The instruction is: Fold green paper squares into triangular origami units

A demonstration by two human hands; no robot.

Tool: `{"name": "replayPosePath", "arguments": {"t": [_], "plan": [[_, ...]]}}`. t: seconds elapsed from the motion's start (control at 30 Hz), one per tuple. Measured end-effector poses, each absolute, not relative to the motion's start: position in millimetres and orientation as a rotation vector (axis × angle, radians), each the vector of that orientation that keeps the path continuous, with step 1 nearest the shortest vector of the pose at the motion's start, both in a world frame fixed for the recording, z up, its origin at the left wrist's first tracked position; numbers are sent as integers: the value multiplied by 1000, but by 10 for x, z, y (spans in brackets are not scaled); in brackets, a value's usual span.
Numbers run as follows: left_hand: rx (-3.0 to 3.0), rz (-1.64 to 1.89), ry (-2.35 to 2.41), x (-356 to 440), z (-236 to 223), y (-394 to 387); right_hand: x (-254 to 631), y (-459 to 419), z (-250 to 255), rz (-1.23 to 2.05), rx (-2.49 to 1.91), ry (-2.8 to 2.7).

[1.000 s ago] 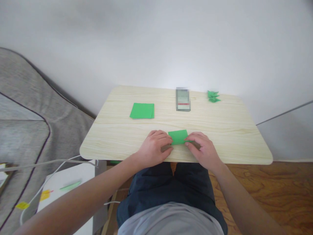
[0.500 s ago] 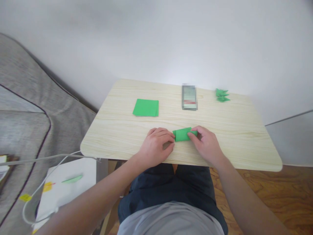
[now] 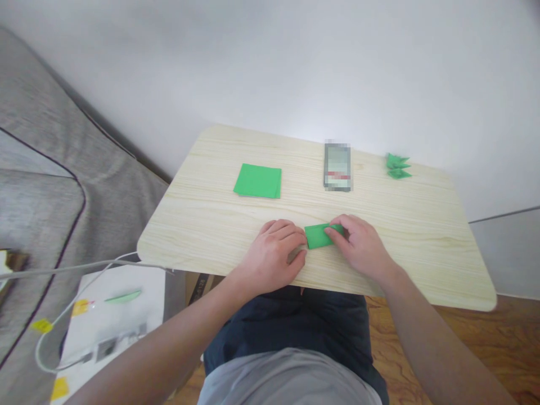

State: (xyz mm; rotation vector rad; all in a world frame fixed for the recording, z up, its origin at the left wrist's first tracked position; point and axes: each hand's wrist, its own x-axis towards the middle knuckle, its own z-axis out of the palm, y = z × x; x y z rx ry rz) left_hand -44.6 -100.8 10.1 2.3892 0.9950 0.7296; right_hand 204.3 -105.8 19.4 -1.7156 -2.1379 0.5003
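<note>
Pale cream, with fine tan wood grain, covers the desk (image 3: 202,225) mid-frame. The paper stack (image 3: 257,181) and folded strip (image 3: 317,237) are bright green; the spiky pieces (image 3: 397,166) at upper right, a slightly deeper green. Mottled grey fabric (image 3: 37,135) with dark piping fills the left. The floor (image 3: 476,343), lower right, is brown with darker swirls.

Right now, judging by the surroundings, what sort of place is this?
Probably a room in a home: a grey upholstered piece, perhaps a sofa or bed, stands beside a small wood-grain table set against a plain white wall, with wood-look flooring below.
</note>
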Motion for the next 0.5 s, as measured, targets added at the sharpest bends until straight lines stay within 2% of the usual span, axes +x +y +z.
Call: {"name": "replayPosePath", "arguments": {"t": [0.5], "plan": [[2370, 606, 1000, -461, 167, -1009, 2042, -1005, 176, 565, -1724, -2134]]}}
